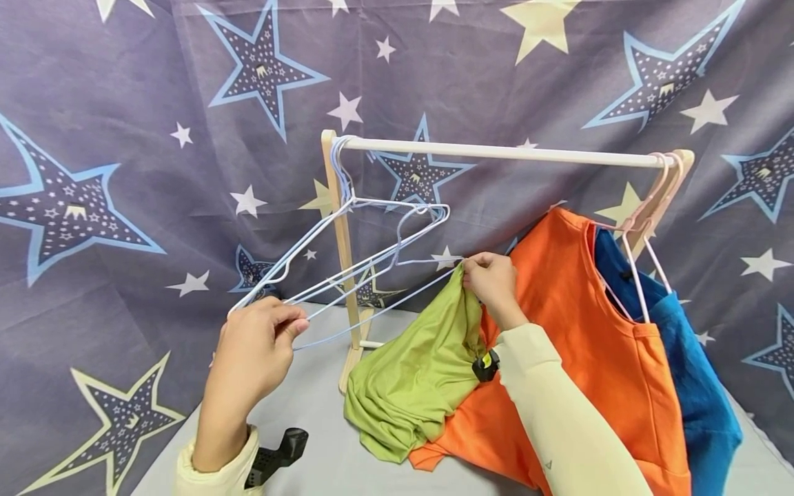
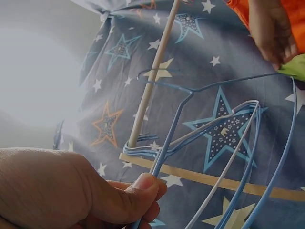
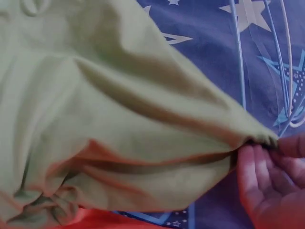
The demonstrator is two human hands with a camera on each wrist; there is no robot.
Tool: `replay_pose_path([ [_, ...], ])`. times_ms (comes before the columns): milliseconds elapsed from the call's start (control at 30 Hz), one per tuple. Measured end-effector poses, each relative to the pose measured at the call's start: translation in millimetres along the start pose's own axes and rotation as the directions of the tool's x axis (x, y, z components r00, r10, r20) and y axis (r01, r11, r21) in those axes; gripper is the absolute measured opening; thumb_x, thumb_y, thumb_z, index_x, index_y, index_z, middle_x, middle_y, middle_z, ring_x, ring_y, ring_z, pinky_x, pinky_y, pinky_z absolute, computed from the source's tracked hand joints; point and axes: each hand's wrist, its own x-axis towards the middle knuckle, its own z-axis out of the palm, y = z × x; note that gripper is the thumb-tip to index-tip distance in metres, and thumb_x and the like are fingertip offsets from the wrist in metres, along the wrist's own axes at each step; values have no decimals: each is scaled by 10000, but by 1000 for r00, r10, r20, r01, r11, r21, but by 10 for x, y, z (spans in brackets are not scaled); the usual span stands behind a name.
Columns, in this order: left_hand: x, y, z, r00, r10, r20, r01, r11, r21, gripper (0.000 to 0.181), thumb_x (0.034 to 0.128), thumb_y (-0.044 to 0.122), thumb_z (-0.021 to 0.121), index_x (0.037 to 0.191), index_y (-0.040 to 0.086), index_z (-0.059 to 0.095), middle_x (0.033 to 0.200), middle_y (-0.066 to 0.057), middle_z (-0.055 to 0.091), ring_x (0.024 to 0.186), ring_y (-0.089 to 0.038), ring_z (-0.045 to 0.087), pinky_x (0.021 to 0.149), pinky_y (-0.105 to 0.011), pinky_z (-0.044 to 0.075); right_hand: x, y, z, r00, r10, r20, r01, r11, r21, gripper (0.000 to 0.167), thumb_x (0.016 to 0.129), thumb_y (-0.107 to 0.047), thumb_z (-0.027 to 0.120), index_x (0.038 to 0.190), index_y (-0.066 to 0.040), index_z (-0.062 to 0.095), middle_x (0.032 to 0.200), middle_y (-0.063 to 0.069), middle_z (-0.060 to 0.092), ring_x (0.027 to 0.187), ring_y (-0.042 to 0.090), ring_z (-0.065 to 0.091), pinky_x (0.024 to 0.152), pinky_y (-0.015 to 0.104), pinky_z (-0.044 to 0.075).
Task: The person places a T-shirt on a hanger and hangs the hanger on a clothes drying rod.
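Currently left hand (image 1: 256,348) pinching blue hanger (image 2: 167,138) in front of rack (image 1: 496,149); right hand (image 1: 498,286) pinching green garment (image 1: 409,386); orange garment (image 1: 558,289) hanging from rack.

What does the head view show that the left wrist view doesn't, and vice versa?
Only the head view shows the blue garment and the black device at the left wrist.

Only the left wrist view shows an orange-outlined star on the backdrop and a bright pale area beyond it.

Both show the left hand gripping a blue hanger, the right hand pinching the green garment, the orange garment and the wooden rack.
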Motion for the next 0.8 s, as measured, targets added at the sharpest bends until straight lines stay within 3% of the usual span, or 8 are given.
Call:
replay_pose_path([
  [133, -5, -17, -16, 1000, 0, -28, 1, 1000, 6, 74, 845, 59, 797, 909, 97, 804, 781, -7, 661, 674, -221, 595, 636, -477, 464, 0, -15, 28, 997, -63, -47, 59, 995, -74, 166, 938, -102, 650, 894, 10, 764, 766, 112, 739, 589, 112, 685, 543, 215, 557],
  [233, -19, -39, -48, 998, -2, -64, 3, 1000, 9, 73, 836, 48, 804, 899, 84, 803, 793, -15, 681, 654, -227, 593, 621, -466, 460, 3, -14, 6, 998, -18, -63, 14, 998, -55, 173, 940, -121, 658, 895, 20, 746, 735, 118, 718, 584, 121, 684, 541, 215, 557],
  [467, -30, -50, -90, 997, 0, -76, 0, 1000, -1, 72, 831, 35, 811, 892, 73, 805, 791, -12, 685, 615, -185, 555, 604, -426, 437, 35, -16, -42, 996, 93, 13, -94, 991, 95, 176, 974, -87, 632, 982, 67, 716, 894, 168, 749, 672, 143, 724, 646, 299, 615],
  [800, -44, -89, -129, 996, 11, -93, -11, 1000, 0, 79, 823, 29, 816, 879, 83, 803, 789, 8, 695, 630, -177, 575, 617, -426, 452, 33, -64, -43, 994, 101, 33, -103, 992, 68, 198, 972, -81, 613, 1016, 59, 745, 985, 174, 762, 720, 164, 741, 684, 338, 623],
])
